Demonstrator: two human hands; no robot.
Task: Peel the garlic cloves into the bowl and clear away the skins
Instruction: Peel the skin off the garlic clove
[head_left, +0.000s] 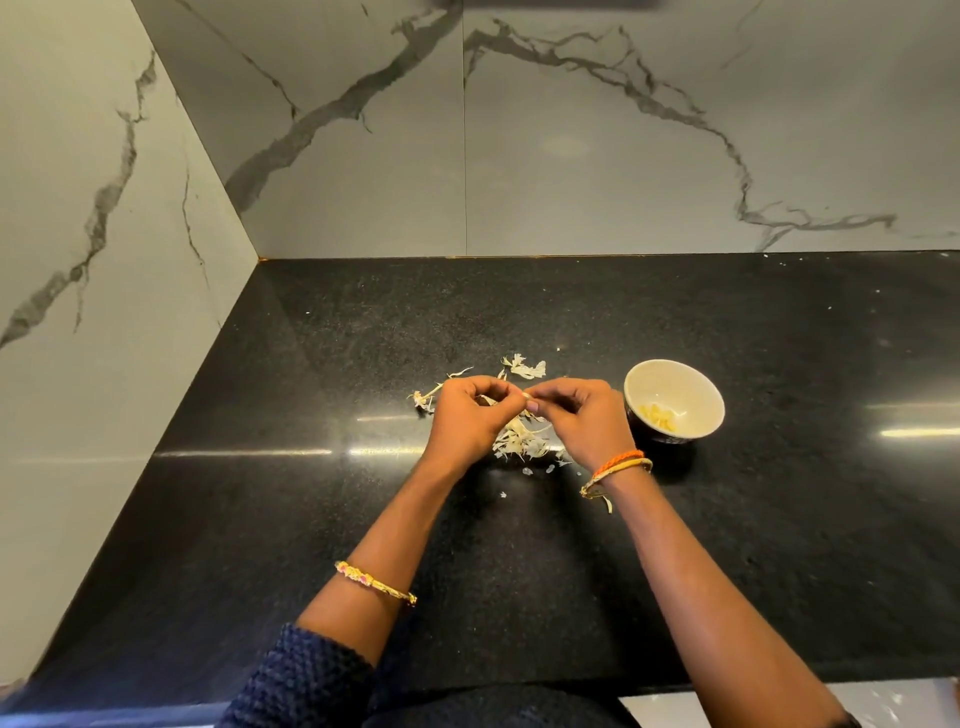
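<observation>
Both hands meet over the black counter (571, 545), fingertips together. My left hand (467, 421) and my right hand (582, 421) pinch a small garlic clove (525, 399) between them; the fingers hide most of it. A pile of papery garlic skins (522, 441) lies on the counter under and between the hands. More skins lie behind the hands (527, 368) and to the left (428, 397). A small white bowl (670, 382) with a dark outside stands just right of my right hand. Peeled yellowish cloves (660, 417) lie inside it.
Marble-look walls close the counter at the back (623, 156) and on the left (104, 260), forming a corner. A few tiny skin flakes (527, 472) lie nearer the front. The counter's front edge (727, 683) runs just below my forearms.
</observation>
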